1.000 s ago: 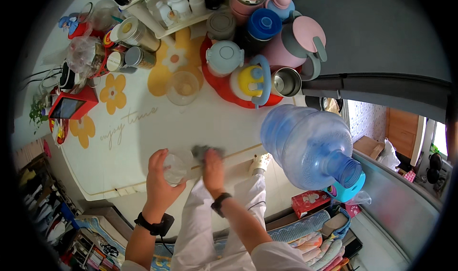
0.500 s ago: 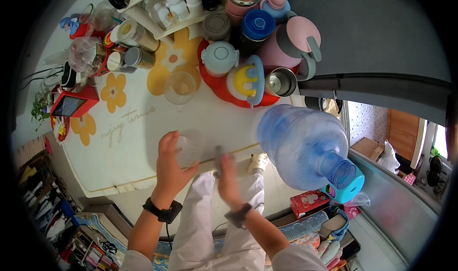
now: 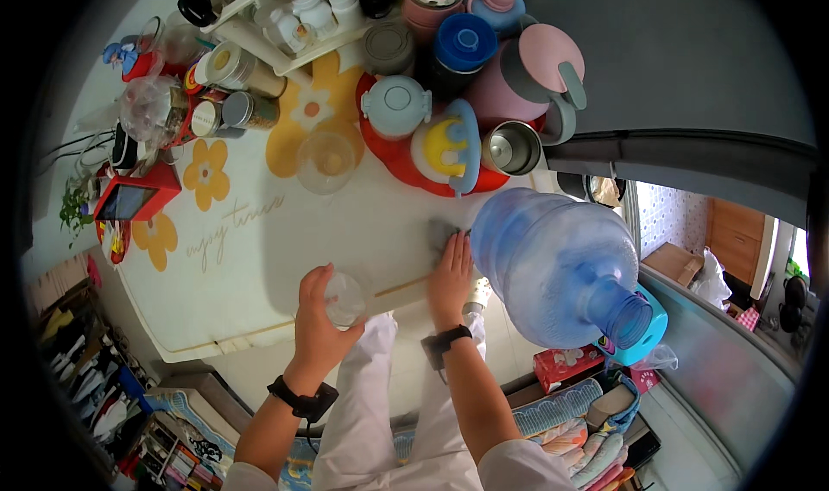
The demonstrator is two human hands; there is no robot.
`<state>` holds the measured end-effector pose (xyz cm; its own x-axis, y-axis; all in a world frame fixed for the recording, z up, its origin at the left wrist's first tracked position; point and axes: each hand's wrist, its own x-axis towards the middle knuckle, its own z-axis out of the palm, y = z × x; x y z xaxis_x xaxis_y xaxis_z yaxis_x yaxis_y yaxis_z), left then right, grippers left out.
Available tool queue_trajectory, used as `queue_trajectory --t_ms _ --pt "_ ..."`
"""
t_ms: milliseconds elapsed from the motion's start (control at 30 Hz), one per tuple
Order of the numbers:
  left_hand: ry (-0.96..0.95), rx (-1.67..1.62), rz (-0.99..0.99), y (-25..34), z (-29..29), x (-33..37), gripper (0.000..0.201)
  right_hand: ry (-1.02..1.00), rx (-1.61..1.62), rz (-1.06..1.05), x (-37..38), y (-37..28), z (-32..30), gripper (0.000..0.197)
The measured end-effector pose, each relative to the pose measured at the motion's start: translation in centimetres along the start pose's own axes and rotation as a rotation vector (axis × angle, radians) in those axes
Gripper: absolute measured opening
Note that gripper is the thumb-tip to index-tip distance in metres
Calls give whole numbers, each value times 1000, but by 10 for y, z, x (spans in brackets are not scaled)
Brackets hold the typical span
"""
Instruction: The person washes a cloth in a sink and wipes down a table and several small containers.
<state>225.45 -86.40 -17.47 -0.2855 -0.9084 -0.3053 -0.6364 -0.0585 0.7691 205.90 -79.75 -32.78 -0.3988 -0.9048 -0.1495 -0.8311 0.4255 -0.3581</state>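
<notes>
My left hand [image 3: 321, 318] is wrapped round a small clear cup [image 3: 347, 299] above the table's front edge. Further right, my right hand [image 3: 451, 275] reaches over the edge with its fingers stretched forward, right beside a big blue-tinted water jug [image 3: 553, 262]. Just past its fingertips lies a dark grey patch [image 3: 442, 230], too blurred to identify; whether the fingers touch it is unclear. A clear round bowl-like vessel [image 3: 326, 163] stands on the white table [image 3: 380, 223], beyond the cup.
A red tray [image 3: 389, 167] holds several cups and bottles, with a pink pitcher [image 3: 509, 81] and an uncovered steel cup [image 3: 512, 150]. Jars [image 3: 250, 109] and a red-framed screen [image 3: 136, 193] line the left side. A white shelf [image 3: 328, 46] stands at the back.
My right hand has swung forward and right, from over my lap to beside the jug. The dark grey thing near it is now by the jug's base. My left hand keeps the cup, slightly shifted.
</notes>
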Motion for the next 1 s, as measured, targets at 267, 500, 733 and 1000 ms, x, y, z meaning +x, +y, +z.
queue_trajectory --t_ms 267,500,733,1000 --pt "-46 58 33 7 2 13 87 66 146 200 -23 -33 24 53" --pt "35 84 86 6 5 33 89 -393 365 -500 -64 -46 19 45" --pt "142 -96 -80 2 -20 9 93 35 641 116 -12 -61 -50 58" --pt "161 -73 -50 6 -38 -15 95 -34 284 -49 5 -56 31 49"
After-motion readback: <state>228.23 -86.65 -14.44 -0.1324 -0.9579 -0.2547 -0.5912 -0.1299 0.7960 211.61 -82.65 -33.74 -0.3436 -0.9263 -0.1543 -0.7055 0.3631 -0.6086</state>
